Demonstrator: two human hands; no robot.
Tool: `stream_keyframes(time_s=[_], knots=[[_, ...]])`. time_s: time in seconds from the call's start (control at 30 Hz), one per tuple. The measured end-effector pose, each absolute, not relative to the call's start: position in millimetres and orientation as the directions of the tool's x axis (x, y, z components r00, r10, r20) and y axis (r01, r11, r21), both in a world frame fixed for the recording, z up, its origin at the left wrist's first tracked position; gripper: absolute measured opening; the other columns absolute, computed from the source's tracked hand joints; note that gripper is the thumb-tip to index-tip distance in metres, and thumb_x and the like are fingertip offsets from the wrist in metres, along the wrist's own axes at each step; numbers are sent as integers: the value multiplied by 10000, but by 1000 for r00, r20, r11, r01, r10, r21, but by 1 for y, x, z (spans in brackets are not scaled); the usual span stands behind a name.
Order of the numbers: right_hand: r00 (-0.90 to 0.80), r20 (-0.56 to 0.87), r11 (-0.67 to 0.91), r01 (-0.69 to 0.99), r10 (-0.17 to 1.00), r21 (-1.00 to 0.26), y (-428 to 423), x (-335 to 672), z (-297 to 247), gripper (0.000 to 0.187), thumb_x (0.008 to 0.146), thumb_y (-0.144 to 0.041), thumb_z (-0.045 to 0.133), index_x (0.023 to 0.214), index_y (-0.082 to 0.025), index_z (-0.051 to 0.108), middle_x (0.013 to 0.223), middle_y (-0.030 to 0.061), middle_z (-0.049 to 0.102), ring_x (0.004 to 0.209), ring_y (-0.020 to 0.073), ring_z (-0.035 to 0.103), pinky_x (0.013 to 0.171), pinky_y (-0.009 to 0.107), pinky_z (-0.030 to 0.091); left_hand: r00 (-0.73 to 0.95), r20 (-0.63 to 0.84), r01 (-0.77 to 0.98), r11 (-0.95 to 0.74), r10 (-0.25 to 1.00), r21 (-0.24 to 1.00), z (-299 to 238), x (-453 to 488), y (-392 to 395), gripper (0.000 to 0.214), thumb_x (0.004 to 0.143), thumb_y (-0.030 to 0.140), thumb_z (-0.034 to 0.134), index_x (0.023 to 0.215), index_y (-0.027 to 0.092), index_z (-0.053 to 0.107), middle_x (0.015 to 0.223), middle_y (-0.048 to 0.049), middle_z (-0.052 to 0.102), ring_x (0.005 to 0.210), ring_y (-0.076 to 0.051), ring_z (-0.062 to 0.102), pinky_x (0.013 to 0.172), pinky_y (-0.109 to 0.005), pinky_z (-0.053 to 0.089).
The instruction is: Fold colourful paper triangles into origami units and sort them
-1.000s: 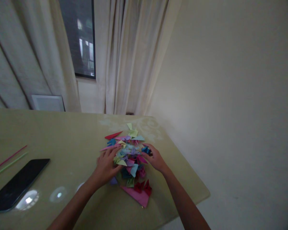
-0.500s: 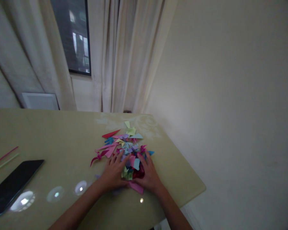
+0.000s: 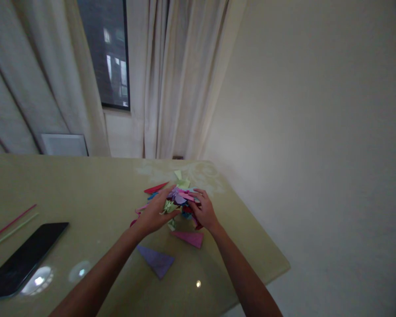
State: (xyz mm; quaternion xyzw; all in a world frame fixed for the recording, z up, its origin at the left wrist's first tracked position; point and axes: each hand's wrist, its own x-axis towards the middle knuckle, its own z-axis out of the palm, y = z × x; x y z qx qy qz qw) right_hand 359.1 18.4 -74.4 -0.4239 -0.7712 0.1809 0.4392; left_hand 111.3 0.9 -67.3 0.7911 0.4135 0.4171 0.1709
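A heap of folded coloured paper pieces (image 3: 180, 198) in pink, purple, green, red and blue is squeezed between my two hands. My left hand (image 3: 156, 211) curves round its left side, thumb toward the front. From the right, my right hand (image 3: 203, 210) presses in with its fingers bent over the papers. Closer to me, a pink folded paper (image 3: 191, 238) and a purple folded triangle (image 3: 157, 260) lie apart from the heap. Behind the hands are a red paper piece (image 3: 156, 188) and a pale green one (image 3: 183, 182). My hands partly hide the heap.
On the left of the glossy table (image 3: 95, 189) lie a dark phone-like slab (image 3: 28, 259), a pink stick (image 3: 11, 223) and a green stick (image 3: 13, 232). A wall (image 3: 300, 154) runs along the right, and curtains (image 3: 185, 79) hang beyond the far edge.
Both hands have moved away from me, gathering the papers into a tighter bundle. The purple triangle, mostly covered before, now shows in front, and the pink piece lies apart from the heap.
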Motion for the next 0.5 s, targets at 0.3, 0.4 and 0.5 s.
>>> stream_keyframes(time_s=[0.3, 0.4, 0.5], knots=[[-74, 342, 318, 589, 937, -743, 68, 408, -111, 604, 855, -588, 764, 1341, -235, 693, 1488, 155, 543, 1426, 340, 498, 1152, 528, 472, 155, 305, 810, -297, 940, 506, -125, 71, -57, 1104, 745, 650, 792, 1668, 326, 281, 1695, -140, 384, 1507, -437, 397, 1178, -626, 375], [-83, 228, 231, 606, 970, -762, 97, 409, -113, 731, 798, -678, 784, 1355, -214, 688, 1546, 166, 521, 1549, 369, 333, 1259, 585, 299, 163, 228, 862, -251, 960, 441, -138, 75, -83, 1204, 666, 671, 833, 1677, 389, 242, 1753, -111, 275, 1586, -484, 223, 1213, -710, 246], [-120, 173, 211, 593, 978, -777, 127, 395, -110, 779, 798, -740, 753, 1363, -208, 684, 1555, 164, 533, 1576, 367, 287, 1275, 601, 239, 135, 162, 904, -188, 978, 385, -142, 85, -88, 1257, 610, 603, 875, 1676, 402, 239, 1773, -104, 210, 1615, -512, 62, 1208, -778, 122]])
